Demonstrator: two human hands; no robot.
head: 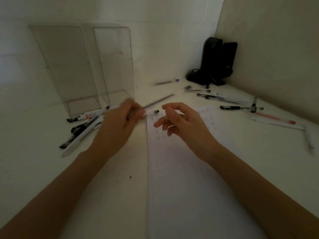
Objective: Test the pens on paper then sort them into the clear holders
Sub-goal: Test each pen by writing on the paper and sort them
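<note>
A person sits at a white surface (120, 195) in dim light. The left hand (119, 121) has its grip closed around a white pen with a black end (151, 112). The pen lies sideways in the fingers, just above the top left corner of a sheet of white paper (181, 187). The hand and pen are blurry, so it is hard to tell just how the fingers sit.

The right hand (183, 125) hangs over the top of the paper, near the pen's black end but not touching it. Its grip is let go: the fingers are loosely bent and hold nothing. Small marks are written on the paper under that hand.

Two tall clear plastic holders (96, 66) stand upright side by side at the back left. In front of them lies a heap of black and white pens (82, 128), just beside the left hand. A thin grey stick (160, 100) points up and to the right from behind the left hand's fingers.

More loose pens (224, 97) are spread out on the right, and a red pen (274, 118) lies among them. A black stand (215, 62) with a cord sits in the far corner.
</note>
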